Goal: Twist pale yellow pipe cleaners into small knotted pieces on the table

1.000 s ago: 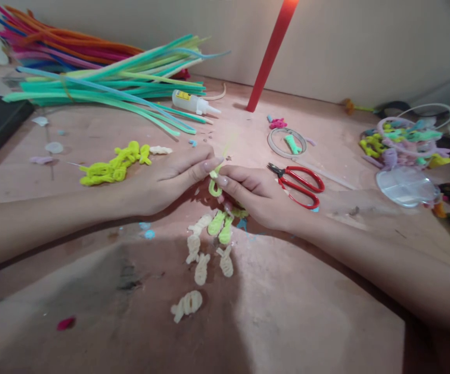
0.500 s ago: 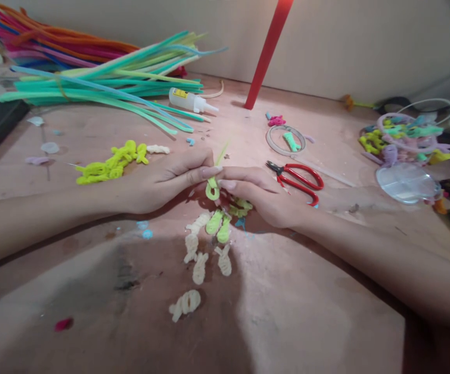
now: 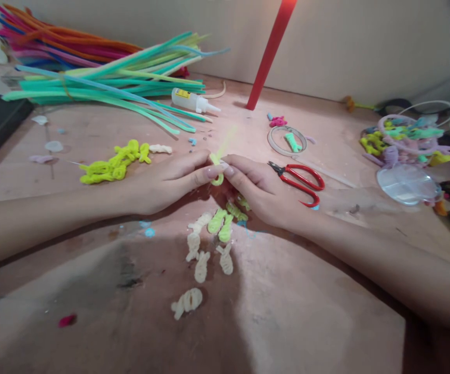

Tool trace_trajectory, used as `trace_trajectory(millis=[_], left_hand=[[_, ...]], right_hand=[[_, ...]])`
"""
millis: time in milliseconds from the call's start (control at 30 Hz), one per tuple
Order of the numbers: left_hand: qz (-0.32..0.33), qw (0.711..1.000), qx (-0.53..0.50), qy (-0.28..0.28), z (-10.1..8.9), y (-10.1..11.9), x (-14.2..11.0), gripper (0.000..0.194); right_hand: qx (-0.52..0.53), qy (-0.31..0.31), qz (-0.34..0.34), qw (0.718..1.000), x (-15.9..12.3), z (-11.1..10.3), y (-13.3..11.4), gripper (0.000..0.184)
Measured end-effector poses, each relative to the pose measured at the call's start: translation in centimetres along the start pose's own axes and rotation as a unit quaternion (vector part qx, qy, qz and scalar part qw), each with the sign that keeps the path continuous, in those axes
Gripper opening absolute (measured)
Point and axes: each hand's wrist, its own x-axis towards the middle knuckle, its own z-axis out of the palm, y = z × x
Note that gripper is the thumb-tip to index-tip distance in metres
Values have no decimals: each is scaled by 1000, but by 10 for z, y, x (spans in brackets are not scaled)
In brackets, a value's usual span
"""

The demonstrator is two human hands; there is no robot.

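My left hand (image 3: 170,179) and my right hand (image 3: 261,189) meet at the middle of the table, fingertips pinched together on one light green pipe cleaner (image 3: 217,166). Its lower part is coiled into a small loop between my thumbs, and its free end sticks up and away, blurred. Just below my hands lie several finished coiled pieces, light green (image 3: 220,223) and cream (image 3: 197,259). One more cream coil (image 3: 186,303) lies nearer to me.
A heap of yellow coils (image 3: 111,163) lies left of my left hand. Red scissors (image 3: 300,182) rest right of my right hand. Long coloured pipe cleaners (image 3: 104,78), a glue bottle (image 3: 193,101), a red post (image 3: 271,52) and a clear lid (image 3: 407,184) stand farther back.
Both hands have lifted the green pipe cleaner slightly away from me and turned it, so the loop now sits higher between the fingertips. Everything else lies as before.
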Motion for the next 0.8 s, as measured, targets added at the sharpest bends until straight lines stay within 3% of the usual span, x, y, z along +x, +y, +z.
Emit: trace_trajectory(millis=[100, 200, 300, 433, 567, 800], left_hand=[[-3, 999, -39, -25, 3, 0, 2, 62], [3, 998, -39, -41, 2, 0, 4, 56], [11, 998, -29, -63, -1, 0, 5, 49], [5, 998, -29, -52, -3, 3, 4, 40], [16, 998, -15, -59, -3, 3, 3, 50], [17, 995, 48, -89, -3, -1, 2, 50]], right_hand=[[-115, -2, -59, 992, 1, -2, -2, 45], [-155, 5, -93, 984, 2, -3, -1, 46], [-149, 22, -60, 987, 1, -4, 0, 47], [-138, 30, -42, 989, 2, -7, -3, 47], [-94, 23, -30, 995, 5, -7, -5, 55], [86, 17, 62, 994, 5, 1, 2, 57]])
